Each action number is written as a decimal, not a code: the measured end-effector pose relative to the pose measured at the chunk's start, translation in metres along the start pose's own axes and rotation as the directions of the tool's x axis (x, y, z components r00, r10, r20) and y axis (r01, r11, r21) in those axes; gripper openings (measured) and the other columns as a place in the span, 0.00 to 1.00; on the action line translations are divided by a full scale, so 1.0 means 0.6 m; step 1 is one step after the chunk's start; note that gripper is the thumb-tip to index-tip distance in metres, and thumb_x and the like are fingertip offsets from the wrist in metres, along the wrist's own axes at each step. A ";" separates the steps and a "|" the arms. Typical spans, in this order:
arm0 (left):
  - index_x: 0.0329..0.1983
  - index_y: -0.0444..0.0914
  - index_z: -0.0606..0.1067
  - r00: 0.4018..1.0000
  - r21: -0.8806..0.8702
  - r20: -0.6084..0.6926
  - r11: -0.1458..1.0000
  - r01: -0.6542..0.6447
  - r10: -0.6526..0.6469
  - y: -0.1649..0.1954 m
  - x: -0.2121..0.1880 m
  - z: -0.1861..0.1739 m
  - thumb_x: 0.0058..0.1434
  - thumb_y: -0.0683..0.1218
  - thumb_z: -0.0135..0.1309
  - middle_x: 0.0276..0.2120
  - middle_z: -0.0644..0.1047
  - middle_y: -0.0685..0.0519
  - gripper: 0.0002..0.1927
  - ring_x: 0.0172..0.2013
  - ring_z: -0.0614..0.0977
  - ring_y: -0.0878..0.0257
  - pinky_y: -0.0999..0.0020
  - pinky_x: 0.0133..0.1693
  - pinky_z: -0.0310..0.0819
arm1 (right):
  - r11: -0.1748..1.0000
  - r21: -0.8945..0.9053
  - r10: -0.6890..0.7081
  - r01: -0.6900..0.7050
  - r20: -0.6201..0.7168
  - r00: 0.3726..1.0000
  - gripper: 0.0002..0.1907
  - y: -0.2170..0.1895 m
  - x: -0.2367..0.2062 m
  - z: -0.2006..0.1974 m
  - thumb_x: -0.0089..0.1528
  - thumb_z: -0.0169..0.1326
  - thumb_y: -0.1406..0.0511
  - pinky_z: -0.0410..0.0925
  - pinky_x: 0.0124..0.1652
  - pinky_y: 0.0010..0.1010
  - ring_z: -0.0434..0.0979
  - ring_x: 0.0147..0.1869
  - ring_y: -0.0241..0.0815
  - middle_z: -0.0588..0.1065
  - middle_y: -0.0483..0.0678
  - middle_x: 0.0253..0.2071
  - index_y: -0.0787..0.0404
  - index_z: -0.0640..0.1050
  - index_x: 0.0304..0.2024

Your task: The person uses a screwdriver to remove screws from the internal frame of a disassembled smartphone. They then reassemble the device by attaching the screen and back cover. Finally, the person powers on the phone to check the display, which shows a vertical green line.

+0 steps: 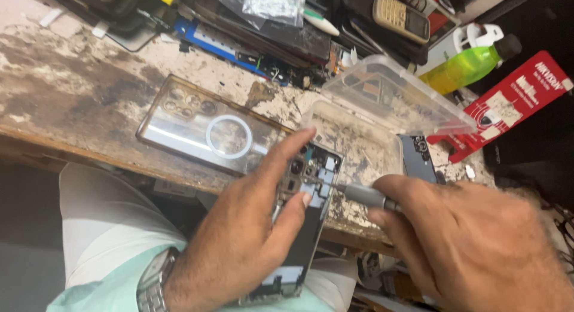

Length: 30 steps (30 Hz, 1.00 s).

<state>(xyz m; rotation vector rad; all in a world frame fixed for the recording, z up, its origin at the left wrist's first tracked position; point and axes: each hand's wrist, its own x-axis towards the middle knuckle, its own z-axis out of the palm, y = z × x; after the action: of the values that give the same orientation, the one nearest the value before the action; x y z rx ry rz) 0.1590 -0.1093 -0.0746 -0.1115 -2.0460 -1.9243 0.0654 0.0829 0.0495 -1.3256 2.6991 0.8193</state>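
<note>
My left hand (248,228) grips an opened smartphone (314,168) with its back cover off, so the camera modules and metal shields show. The forefinger lies along the phone's top edge and the thumb presses on its inner parts. My right hand (472,240) holds a grey screwdriver (365,195), whose tip touches the phone's upper right inside. The phone leans over the front edge of the worn wooden bench (78,90), above my lap.
A clear phone case (203,129) with a ring lies on the bench to the left. A clear plastic box (382,108) stands open behind the phone, with a dark phone part (418,156) beside it. Further back are a green bottle (466,67), a red package (514,102), an old keypad phone (400,16) and assorted clutter.
</note>
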 end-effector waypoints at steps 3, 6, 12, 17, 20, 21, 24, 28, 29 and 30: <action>0.77 0.42 0.54 0.991 -0.064 0.038 0.989 0.133 -0.131 -0.001 -0.002 0.004 0.68 0.43 0.48 0.57 0.78 0.40 0.35 0.55 0.82 0.50 0.56 0.55 0.75 | 0.954 0.183 -0.193 0.235 -0.223 0.956 0.16 0.004 0.003 0.000 0.62 0.53 0.56 0.72 0.30 0.34 0.79 0.30 0.39 0.78 0.44 0.27 0.57 0.77 0.48; 0.76 0.39 0.54 1.000 -0.049 0.008 0.998 0.030 -0.029 -0.003 -0.001 0.009 0.67 0.41 0.48 0.59 0.77 0.38 0.33 0.57 0.83 0.47 0.55 0.56 0.74 | 0.950 0.167 -0.192 0.264 -0.355 0.915 0.14 0.006 0.005 0.001 0.61 0.59 0.58 0.70 0.30 0.37 0.79 0.31 0.43 0.78 0.47 0.31 0.60 0.78 0.44; 0.75 0.37 0.54 0.999 -0.031 -0.016 0.999 -0.041 0.041 -0.001 0.003 0.006 0.67 0.40 0.48 0.60 0.75 0.36 0.33 0.58 0.81 0.46 0.55 0.56 0.73 | 0.918 0.278 -0.163 0.284 -0.389 0.907 0.21 0.009 0.010 0.005 0.60 0.62 0.59 0.71 0.34 0.32 0.79 0.36 0.36 0.76 0.44 0.34 0.54 0.81 0.56; 0.76 0.39 0.54 1.000 -0.061 -0.028 0.998 -0.003 0.002 0.006 0.006 -0.014 0.67 0.40 0.48 0.56 0.78 0.38 0.34 0.55 0.84 0.49 0.57 0.54 0.75 | 0.845 0.328 -0.238 0.423 -0.478 0.845 0.21 0.007 0.019 0.006 0.60 0.59 0.63 0.74 0.37 0.33 0.81 0.42 0.40 0.78 0.50 0.41 0.61 0.77 0.55; 0.77 0.41 0.53 0.996 -0.107 0.020 0.990 0.086 -0.085 0.007 0.008 -0.015 0.68 0.41 0.48 0.53 0.81 0.41 0.35 0.52 0.84 0.52 0.58 0.53 0.77 | 0.884 0.325 -0.177 0.335 -0.431 0.885 0.21 0.000 0.024 0.003 0.61 0.60 0.63 0.75 0.39 0.34 0.81 0.44 0.38 0.78 0.47 0.40 0.60 0.78 0.56; 0.78 0.42 0.53 0.994 -0.119 0.033 0.987 0.109 -0.105 0.006 0.011 -0.014 0.68 0.41 0.48 0.51 0.82 0.42 0.36 0.52 0.83 0.53 0.59 0.53 0.77 | 0.846 0.325 -0.233 0.424 -0.490 0.840 0.20 -0.002 0.024 0.001 0.59 0.58 0.64 0.76 0.41 0.37 0.81 0.47 0.45 0.78 0.53 0.43 0.62 0.77 0.54; 0.77 0.40 0.53 0.998 -0.111 0.011 0.991 0.070 -0.069 0.003 0.010 -0.017 0.68 0.40 0.48 0.52 0.80 0.41 0.35 0.51 0.83 0.53 0.58 0.52 0.77 | 0.872 0.347 -0.178 0.345 -0.433 0.884 0.19 -0.007 0.030 0.001 0.61 0.59 0.63 0.75 0.39 0.32 0.81 0.44 0.37 0.79 0.47 0.42 0.61 0.78 0.54; 0.76 0.38 0.53 0.999 -0.090 -0.026 0.995 -0.043 0.041 -0.001 0.009 -0.024 0.68 0.39 0.47 0.55 0.78 0.38 0.34 0.55 0.81 0.49 0.56 0.54 0.75 | 0.828 0.338 -0.246 0.447 -0.498 0.832 0.18 -0.010 0.033 0.006 0.59 0.60 0.64 0.74 0.44 0.37 0.80 0.49 0.46 0.78 0.52 0.44 0.61 0.77 0.51; 0.75 0.37 0.52 0.993 -0.054 -0.046 0.993 -0.108 0.106 0.000 0.008 -0.026 0.68 0.38 0.47 0.57 0.76 0.35 0.34 0.57 0.80 0.46 0.54 0.56 0.73 | 0.820 0.338 -0.253 0.462 -0.510 0.822 0.18 -0.011 0.034 0.006 0.59 0.60 0.65 0.74 0.44 0.37 0.80 0.49 0.47 0.78 0.53 0.44 0.62 0.76 0.51; 0.75 0.35 0.52 0.983 -0.018 -0.060 0.985 -0.172 0.171 0.001 0.006 -0.027 0.68 0.37 0.47 0.60 0.74 0.32 0.33 0.60 0.79 0.43 0.53 0.57 0.71 | 0.846 0.354 -0.204 0.398 -0.476 0.856 0.17 -0.013 0.039 0.006 0.60 0.61 0.64 0.74 0.40 0.33 0.81 0.46 0.40 0.79 0.49 0.43 0.61 0.78 0.52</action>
<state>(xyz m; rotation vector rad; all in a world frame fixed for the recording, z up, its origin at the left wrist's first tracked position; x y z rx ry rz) 0.1584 -0.1257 -0.0725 -0.2272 -1.9104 -1.8250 0.0559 0.0635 0.0372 -1.9016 2.5879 -0.1392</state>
